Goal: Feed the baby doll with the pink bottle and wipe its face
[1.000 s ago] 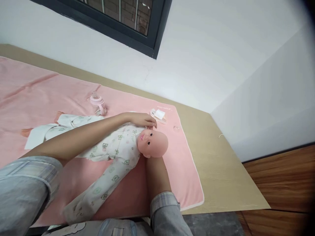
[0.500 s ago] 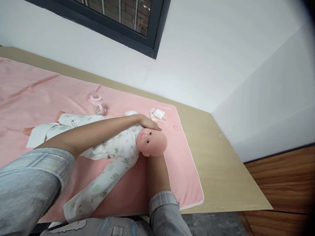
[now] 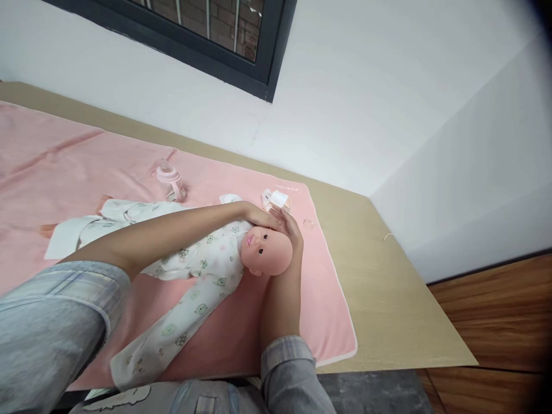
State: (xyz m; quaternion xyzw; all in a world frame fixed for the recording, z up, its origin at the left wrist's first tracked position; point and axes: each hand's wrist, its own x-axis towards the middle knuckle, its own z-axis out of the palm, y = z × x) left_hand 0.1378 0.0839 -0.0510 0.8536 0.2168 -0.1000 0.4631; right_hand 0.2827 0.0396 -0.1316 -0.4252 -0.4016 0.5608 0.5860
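A baby doll (image 3: 268,253) in a white printed outfit lies face up, its bald head to the right. My left hand (image 3: 264,217) rests with outstretched fingers along the far side of its head, the forearm crossing above the body. Behind the head passes my right forearm, and my right hand (image 3: 294,230) comes out around the crown, fingers extended to my left fingertips. Part of the right palm and wrist is hidden by the head. Just beyond the hands is a clear plastic packet (image 3: 278,199) with a white label.
A pink blanket (image 3: 330,322) is spread under the doll on a tan tabletop (image 3: 379,299). A pink-topped baby bottle (image 3: 170,183) stands beyond the doll's body. One small clear round piece (image 3: 307,223) lies right of the packet. Behind are a white wall and a dark-framed window (image 3: 259,75).
My right hand, hidden behind the doll's head before, has come out on the far side, its fingers now beside my left fingertips. The doll's head has barely shifted.
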